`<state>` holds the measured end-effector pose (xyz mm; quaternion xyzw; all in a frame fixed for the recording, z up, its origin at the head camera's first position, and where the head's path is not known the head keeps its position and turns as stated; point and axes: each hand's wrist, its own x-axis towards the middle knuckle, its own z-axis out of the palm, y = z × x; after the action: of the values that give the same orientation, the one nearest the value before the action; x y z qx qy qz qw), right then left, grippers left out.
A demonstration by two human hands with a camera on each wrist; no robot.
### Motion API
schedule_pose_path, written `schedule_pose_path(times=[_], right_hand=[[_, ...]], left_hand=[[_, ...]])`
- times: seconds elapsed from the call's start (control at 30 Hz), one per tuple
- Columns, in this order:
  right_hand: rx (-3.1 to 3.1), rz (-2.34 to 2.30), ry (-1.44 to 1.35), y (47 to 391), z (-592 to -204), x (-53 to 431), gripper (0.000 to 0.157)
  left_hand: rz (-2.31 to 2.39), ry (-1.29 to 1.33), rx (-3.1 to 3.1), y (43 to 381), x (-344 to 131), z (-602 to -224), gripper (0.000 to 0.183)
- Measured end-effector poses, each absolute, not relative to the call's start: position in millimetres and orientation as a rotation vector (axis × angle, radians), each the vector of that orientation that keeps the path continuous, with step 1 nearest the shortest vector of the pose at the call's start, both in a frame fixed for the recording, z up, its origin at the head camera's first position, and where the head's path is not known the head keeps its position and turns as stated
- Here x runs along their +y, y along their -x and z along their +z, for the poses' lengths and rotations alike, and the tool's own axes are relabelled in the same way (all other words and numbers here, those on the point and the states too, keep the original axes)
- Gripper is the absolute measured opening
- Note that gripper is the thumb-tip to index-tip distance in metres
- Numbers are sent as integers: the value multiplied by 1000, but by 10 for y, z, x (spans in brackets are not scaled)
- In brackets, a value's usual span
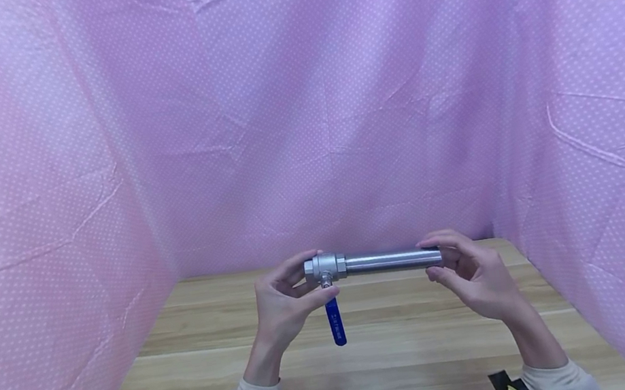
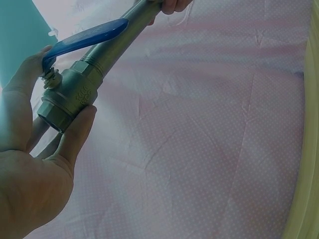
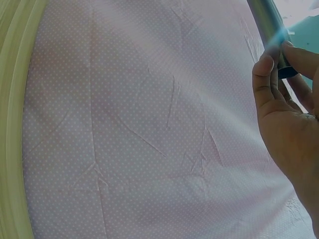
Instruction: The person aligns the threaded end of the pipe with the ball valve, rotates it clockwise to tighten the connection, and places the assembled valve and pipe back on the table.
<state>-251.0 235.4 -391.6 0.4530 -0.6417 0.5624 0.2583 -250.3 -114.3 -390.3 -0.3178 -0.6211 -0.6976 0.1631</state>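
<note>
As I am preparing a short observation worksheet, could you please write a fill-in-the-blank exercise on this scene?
1. The handle on the valve is coloured ____.
2. In the head view, the valve lies to the ____ of the pipe.
3. The left hand and the right hand hold these parts up ____ the table.
4. The cloth is patterned all over with small white ____.

Missing words: blue; left; above; dots.

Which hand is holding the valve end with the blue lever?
The left hand: it grips the valve, where the blue lever attaches; the right hand instead holds the far end of the metal pipe.
</note>
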Motion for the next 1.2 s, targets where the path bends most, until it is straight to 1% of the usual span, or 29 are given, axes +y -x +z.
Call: schedule_pose_path(times=[0.47,0.87,1.03,1.2], right_hand=[[-1779,1492,-1182,2489,-3915,2353,54],[-1914,1358,-1032,2446,-3923,2375,46],[-1907,1343,-1041,2454,-3926,2372,41],[-1921,1374,-1039,2450,-3916,2372,42]], left_hand=[[-1985,911,-1767,2515,-1139,-3918,63],[-1985,902,-1775,2511,-1149,-3912,63],[-1987,905,-1774,2512,-1148,-3915,62],[-1989,907,-1772,2520,-1147,-3917,62]])
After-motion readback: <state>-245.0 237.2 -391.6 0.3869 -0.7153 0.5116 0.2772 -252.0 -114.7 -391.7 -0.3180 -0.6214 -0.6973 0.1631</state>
